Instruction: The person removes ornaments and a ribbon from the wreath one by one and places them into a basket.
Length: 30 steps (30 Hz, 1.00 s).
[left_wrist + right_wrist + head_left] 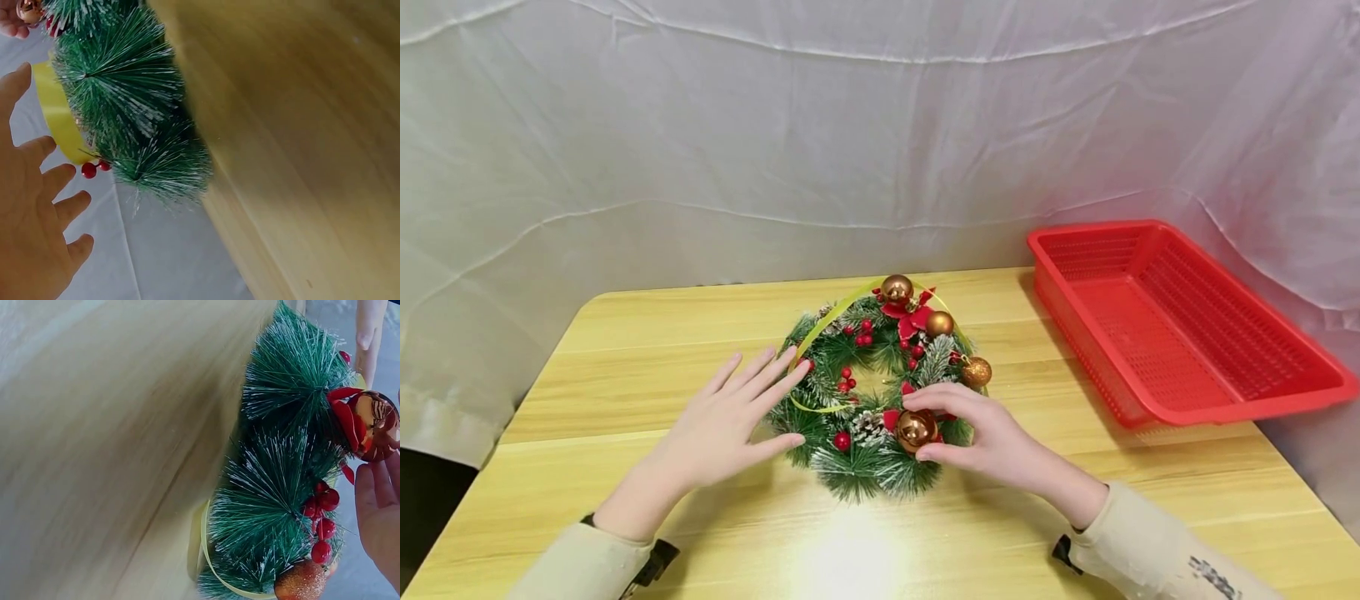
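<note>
A green Christmas wreath with snowy tips, red berries, pinecones and a red flower lies on the wooden table. My right hand curves its thumb and fingers around a shiny copper bauble at the wreath's near right. The right wrist view shows fingertips at that bauble, beside a red petal. Spread over the wreath's left side, my left hand has straight fingers. They are close to a yellow ribbon looped over the wreath; the ribbon also shows in the left wrist view.
A red plastic basket with perforated walls stands at the table's right side. More baubles, including a glittery one, sit on the wreath's right and far side. A pale cloth hangs behind the table.
</note>
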### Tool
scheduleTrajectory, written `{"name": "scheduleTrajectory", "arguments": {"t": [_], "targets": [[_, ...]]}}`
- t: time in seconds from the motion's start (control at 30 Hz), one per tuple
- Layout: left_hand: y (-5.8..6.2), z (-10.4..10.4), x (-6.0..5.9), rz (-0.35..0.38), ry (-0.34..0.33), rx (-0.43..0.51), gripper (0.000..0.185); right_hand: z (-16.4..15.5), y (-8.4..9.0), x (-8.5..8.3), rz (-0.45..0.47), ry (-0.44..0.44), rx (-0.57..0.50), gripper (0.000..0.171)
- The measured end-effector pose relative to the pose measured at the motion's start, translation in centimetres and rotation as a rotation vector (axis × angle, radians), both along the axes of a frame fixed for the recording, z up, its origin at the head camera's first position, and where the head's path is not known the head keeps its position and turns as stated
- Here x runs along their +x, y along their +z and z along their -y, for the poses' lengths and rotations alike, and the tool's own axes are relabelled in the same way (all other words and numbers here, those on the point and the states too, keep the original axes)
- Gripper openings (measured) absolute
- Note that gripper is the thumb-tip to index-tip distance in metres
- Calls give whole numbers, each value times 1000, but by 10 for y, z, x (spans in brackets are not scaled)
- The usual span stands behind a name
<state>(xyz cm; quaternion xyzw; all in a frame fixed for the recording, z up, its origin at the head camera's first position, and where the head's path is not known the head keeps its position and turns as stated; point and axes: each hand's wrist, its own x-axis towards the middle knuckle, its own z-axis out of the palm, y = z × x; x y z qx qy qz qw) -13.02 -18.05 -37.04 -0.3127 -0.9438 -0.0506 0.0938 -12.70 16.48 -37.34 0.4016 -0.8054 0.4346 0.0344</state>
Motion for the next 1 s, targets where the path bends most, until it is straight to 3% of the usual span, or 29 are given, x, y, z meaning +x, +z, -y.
{"name": "scheduleTrajectory", "arguments": {"t": [0.37,0.7,1.0], "targets": [[-13,0,0,-17,-36,-1,79,2,-1,0,0,-3,29,48],[-14,0,1,-34,-40,4,80,1,0,1,28,-60,111,49],[-13,0,0,-32,-39,-1,81,2,3,1,34,-56,92,47]]}}
